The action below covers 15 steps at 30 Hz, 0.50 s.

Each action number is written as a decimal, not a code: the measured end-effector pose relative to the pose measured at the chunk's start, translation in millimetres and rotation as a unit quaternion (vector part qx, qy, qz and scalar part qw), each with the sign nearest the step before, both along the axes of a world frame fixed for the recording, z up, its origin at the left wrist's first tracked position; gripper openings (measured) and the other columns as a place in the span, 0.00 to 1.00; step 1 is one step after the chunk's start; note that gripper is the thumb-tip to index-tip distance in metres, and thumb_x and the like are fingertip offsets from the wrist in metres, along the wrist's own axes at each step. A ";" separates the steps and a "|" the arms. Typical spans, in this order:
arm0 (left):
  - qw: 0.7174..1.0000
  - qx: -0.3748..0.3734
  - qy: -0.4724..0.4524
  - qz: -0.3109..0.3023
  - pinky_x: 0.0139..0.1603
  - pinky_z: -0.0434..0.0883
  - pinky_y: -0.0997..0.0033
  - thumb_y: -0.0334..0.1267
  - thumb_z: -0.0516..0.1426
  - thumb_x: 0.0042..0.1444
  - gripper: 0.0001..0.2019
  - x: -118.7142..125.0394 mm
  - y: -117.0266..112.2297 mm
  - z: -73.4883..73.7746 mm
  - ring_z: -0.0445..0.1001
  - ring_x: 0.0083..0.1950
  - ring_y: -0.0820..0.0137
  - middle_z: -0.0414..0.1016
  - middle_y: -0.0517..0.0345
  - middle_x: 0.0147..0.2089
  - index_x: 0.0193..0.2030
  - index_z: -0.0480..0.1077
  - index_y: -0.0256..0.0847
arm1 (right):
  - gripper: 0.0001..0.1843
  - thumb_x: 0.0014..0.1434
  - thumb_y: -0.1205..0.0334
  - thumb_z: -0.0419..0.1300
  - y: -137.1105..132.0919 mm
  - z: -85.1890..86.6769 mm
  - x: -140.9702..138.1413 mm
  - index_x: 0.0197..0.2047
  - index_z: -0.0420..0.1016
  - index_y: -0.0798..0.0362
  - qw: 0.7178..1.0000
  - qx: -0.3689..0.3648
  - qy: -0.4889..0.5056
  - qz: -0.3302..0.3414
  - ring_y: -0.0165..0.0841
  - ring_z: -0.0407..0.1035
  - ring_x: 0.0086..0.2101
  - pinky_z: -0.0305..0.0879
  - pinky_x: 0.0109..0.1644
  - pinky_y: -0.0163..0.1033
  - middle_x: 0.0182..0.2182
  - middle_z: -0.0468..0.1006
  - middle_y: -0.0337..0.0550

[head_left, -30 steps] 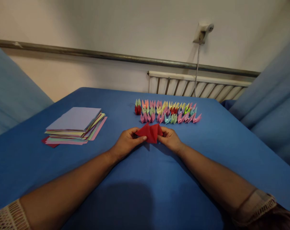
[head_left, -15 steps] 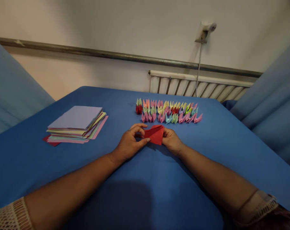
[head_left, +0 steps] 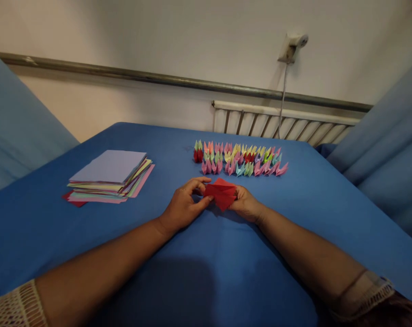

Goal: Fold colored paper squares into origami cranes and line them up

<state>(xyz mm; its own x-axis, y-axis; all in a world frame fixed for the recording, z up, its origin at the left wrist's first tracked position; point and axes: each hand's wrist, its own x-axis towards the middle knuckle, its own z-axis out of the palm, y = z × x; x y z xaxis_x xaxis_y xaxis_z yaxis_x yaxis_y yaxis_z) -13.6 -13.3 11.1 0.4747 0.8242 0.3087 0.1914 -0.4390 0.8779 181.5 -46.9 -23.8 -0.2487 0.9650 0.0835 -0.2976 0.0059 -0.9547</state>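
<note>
A partly folded sheet of red origami paper (head_left: 222, 194) is held just above the blue table between my two hands. My left hand (head_left: 186, 200) pinches its left edge between thumb and fingers. On the other side, my right hand (head_left: 246, 203) grips the right edge, its fingertips partly hidden behind the paper. Creased layers stand apart, with a point hanging down at the bottom. Beyond my hands, several small folded paper cranes (head_left: 240, 157) in pink, yellow, green, red and blue stand in rows.
A stack of coloured paper sheets (head_left: 108, 168) lies at the left, with a red sheet (head_left: 76, 200) sticking out beneath. The blue-covered table (head_left: 171, 145) reaches toward a radiator (head_left: 260, 120) and a wall pipe (head_left: 158, 77). Blue curtains (head_left: 18, 118) hang on both sides.
The red paper has changed from a flatter, squarish shape to one with its layers spread and a point downward. My right hand has shifted slightly; the left stays nearly in place.
</note>
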 end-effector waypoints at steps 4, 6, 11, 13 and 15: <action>0.998 -0.058 -0.017 0.007 0.41 0.70 0.69 0.40 0.64 0.49 0.11 1.6 4.2 -6.7 0.71 0.35 0.71 0.73 0.59 0.33 0.30 0.67 0.40 | 0.28 0.39 0.63 0.73 -0.8 2.1 4.6 0.47 0.78 0.47 0.999 0.005 -0.011 0.042 0.32 0.74 0.38 0.70 0.49 0.42 0.41 0.81 0.39; 0.996 -0.085 -0.038 0.009 0.38 0.69 0.71 0.41 0.66 0.47 0.12 2.5 5.7 -7.7 0.68 0.32 0.72 0.70 0.62 0.29 0.29 0.67 0.40 | 0.26 0.39 0.62 0.73 -1.8 5.0 5.9 0.45 0.77 0.49 0.998 0.003 -0.022 0.054 0.31 0.73 0.35 0.71 0.45 0.40 0.36 0.80 0.38; 0.989 -0.121 -0.083 0.016 0.39 0.68 0.72 0.38 0.66 0.44 0.11 3.1 7.6 -4.7 0.70 0.33 0.72 0.72 0.61 0.31 0.28 0.68 0.40 | 0.32 0.40 0.57 0.74 -3.9 11.2 2.9 0.50 0.74 0.49 0.996 0.018 -0.022 0.085 0.34 0.72 0.42 0.70 0.48 0.42 0.44 0.78 0.42; 0.990 -0.116 -0.084 0.016 0.41 0.68 0.72 0.37 0.65 0.44 0.09 2.8 8.6 -3.7 0.70 0.35 0.72 0.72 0.60 0.32 0.28 0.69 0.40 | 0.29 0.41 0.57 0.73 -3.3 10.7 0.9 0.48 0.74 0.48 0.998 0.027 -0.038 0.046 0.34 0.71 0.41 0.70 0.47 0.42 0.42 0.77 0.41; 0.991 -0.110 -0.072 0.011 0.40 0.68 0.72 0.37 0.65 0.45 0.08 2.4 9.6 -3.7 0.70 0.34 0.72 0.72 0.61 0.31 0.28 0.70 0.39 | 0.24 0.42 0.57 0.73 -1.9 9.0 -0.1 0.43 0.75 0.49 0.997 0.039 -0.062 -0.020 0.32 0.70 0.36 0.69 0.44 0.40 0.37 0.77 0.39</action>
<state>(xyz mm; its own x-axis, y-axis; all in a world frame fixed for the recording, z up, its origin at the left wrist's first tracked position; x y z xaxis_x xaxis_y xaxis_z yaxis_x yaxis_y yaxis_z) -11.2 -3.8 7.4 0.4193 0.8892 0.1834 0.0641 -0.2305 0.9710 181.4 -48.8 -14.8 -0.2238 0.9660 0.1295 -0.1750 0.0908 -0.9804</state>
